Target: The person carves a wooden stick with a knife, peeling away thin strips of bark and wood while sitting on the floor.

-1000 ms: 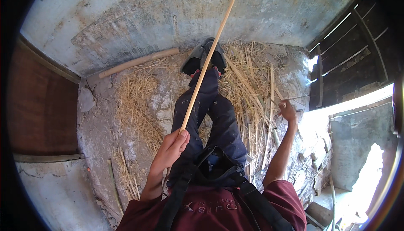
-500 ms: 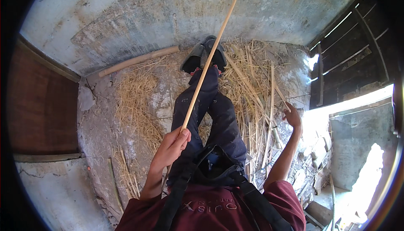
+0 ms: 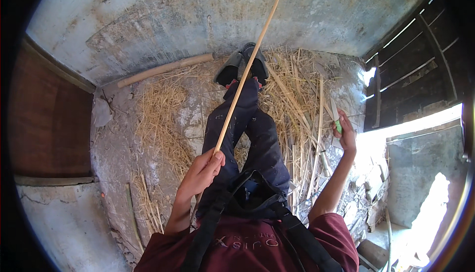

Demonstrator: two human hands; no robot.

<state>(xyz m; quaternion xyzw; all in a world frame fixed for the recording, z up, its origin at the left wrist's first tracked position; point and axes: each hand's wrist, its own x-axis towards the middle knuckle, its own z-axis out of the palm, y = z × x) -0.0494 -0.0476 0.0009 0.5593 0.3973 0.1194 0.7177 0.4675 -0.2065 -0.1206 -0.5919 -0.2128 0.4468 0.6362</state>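
My left hand [image 3: 202,171] is closed around a long, thin bamboo strip [image 3: 242,83]. The strip slants up and away over my legs, its far tip in front of the wall, while its lower end passes below the hand beside my thigh. Out to the right, my right hand [image 3: 346,132] grips a knife [image 3: 338,125] by its light green handle. The knife's pale blade points away from me, above the floor and apart from the strip. Under and beside it lie several split bamboo strips [image 3: 320,118].
Heaps of straw-like shavings [image 3: 163,108] cover the floor on both sides of my outstretched legs. A thick bamboo pole [image 3: 166,70] lies along the base of the concrete wall [image 3: 163,19]. Rubble [image 3: 373,185] is at the right, and a brown wooden panel [image 3: 52,118] stands left.
My right hand has turned and lifted slightly, bringing the knife's green handle and blade into view. My left hand and the bamboo strip have stayed nearly still.
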